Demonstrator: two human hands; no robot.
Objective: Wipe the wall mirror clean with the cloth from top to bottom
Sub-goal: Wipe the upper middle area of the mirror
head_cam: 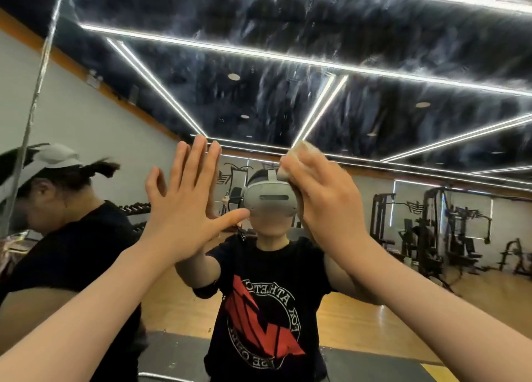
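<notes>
1. Glass of the wall mirror (316, 64) above both hands is wide open, just streaky, so there's room to sweep up, left or right.
2. Left hand (184, 208) lies flat on the glass and blocks any leftward pass at that height.
3. Right hand (322, 197) with the cloth (293, 162) sits just beside it, narrow gap between.
4. Mirror seam (37, 87) runs down the far left.

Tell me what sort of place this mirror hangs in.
Most likely a gym. The large wall mirror reflects black weight machines, a rack of dark dumbbells and a light wooden floor.
</notes>
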